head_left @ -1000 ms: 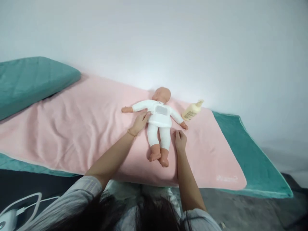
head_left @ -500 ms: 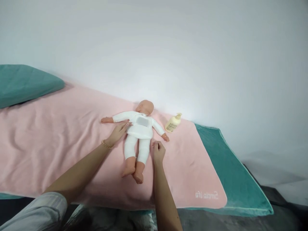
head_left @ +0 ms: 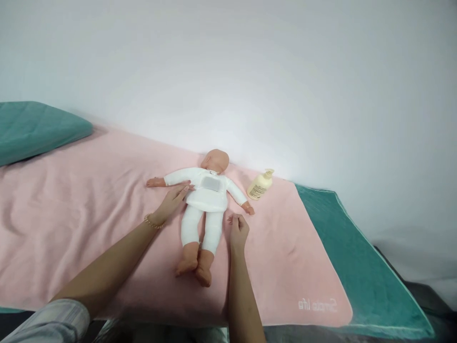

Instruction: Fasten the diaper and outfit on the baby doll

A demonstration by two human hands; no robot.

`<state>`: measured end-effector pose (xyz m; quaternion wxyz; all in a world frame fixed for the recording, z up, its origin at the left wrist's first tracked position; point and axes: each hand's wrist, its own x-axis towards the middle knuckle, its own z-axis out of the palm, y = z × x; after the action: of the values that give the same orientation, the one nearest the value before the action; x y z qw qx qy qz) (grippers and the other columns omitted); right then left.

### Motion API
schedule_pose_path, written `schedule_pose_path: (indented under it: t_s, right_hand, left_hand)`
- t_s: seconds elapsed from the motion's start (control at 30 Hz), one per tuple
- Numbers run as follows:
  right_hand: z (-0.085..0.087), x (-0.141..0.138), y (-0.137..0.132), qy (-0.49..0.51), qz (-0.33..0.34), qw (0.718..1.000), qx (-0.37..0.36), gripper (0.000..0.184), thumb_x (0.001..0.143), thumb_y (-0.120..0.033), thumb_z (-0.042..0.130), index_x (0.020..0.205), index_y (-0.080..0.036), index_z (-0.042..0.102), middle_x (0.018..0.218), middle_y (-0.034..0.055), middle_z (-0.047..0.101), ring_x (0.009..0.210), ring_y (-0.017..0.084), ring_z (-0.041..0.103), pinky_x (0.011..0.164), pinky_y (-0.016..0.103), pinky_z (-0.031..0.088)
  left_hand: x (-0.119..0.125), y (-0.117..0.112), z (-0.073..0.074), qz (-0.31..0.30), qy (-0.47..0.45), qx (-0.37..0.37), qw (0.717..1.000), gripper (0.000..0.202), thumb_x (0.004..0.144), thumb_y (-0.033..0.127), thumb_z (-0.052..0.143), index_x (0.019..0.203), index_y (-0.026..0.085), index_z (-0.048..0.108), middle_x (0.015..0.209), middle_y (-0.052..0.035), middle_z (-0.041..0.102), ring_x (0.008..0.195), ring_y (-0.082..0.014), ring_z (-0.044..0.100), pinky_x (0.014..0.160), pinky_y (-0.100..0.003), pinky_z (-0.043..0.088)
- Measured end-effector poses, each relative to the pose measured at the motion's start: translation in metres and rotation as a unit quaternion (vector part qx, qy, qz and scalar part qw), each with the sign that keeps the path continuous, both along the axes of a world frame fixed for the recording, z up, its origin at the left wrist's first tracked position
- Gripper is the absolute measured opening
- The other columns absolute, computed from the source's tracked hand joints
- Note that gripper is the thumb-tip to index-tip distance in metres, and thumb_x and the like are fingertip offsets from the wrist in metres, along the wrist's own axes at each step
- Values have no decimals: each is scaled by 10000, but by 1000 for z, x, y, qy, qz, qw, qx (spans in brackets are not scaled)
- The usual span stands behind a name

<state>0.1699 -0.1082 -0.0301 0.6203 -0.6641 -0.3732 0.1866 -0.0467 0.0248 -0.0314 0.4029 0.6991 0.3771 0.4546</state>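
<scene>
While left hand (head_left: pixel 173 200), unclenched, touches doll (head_left: pixel 206 201), right hand (head_left: pixel 238 229) loosely clenched, both palms hidden

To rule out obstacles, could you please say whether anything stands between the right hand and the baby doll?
Nothing visible does: only the pink blanket shows between the right hand and the baby doll.

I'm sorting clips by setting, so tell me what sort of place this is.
Probably a bedroom or a care-training room: a pink blanket lies over a green cover by a plain wall, and a baby doll and pump bottle rest on the blanket.
</scene>
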Motion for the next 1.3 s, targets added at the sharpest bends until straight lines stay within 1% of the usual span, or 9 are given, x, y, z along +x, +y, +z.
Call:
schedule_pose_path:
  t_s: [0.2,0.37,0.5,0.57,0.77,0.87,1.03,1.17,1.3]
  right_hand:
    - [0,-2,0,4,21,999,33,273,848,-350,487,661,-176,584,656,6,590,665,147,535,663,271,439]
    - [3,-4,14,-33,77,993,81,322,888,-376,503,712,-169,675,789,39,611,830,179,577,821,318,459]
    - [5,-8,29,-72,142,982,104,328,901,-389,538,770,-194,767,848,48,594,889,192,573,882,353,451]
    - [5,-10,35,-103,169,974,112,316,915,-380,534,818,-218,788,864,50,586,910,197,563,878,360,450]
    - [2,-8,44,-173,205,958,98,294,930,-330,527,835,-255,795,840,46,600,892,199,556,842,358,447]
    - [1,-7,48,-161,221,960,63,289,919,-303,530,807,-252,791,804,38,611,866,193,562,825,343,445]
    - [5,-8,60,-139,240,961,6,313,880,-231,519,669,-226,751,726,23,613,787,178,576,755,316,434]
    - [9,-10,64,-148,236,960,8,321,867,-206,522,606,-221,709,676,13,599,763,176,571,752,317,425]
    - [8,-12,56,-170,202,963,50,306,913,-260,506,721,-222,742,763,29,611,838,186,569,812,332,444]
  left_hand:
    - [0,-5,3,8,14,44,999,504,998,527,384,1106,152,702,1295,-111,655,1320,-276,505,1160,-450,347]
    - [1,-13,6,37,28,155,987,387,1005,416,393,992,169,690,1128,-101,701,1242,-267,553,1106,-458,388]
    - [2,-20,9,-37,37,243,969,311,1008,324,408,934,170,669,982,-81,720,1001,-221,639,980,-411,462]
    - [4,-24,11,-73,39,265,961,291,1010,291,414,932,171,668,967,-77,728,951,-210,645,945,-397,464]
    - [10,-26,14,-129,82,254,955,273,1012,268,418,970,179,672,980,-66,738,969,-208,646,917,-370,464]
    - [13,-23,13,-149,112,239,953,231,987,247,453,959,178,672,988,-62,732,979,-208,639,916,-360,469]
    - [19,-17,8,-173,135,217,951,166,938,200,501,921,178,665,961,-54,717,954,-201,622,905,-352,469]
    - [18,-16,6,-168,100,204,959,164,947,195,502,916,185,662,948,-44,717,949,-196,629,900,-345,468]
    - [12,-21,10,-136,36,220,965,179,975,202,493,953,185,670,983,-57,716,986,-194,631,922,-346,461]
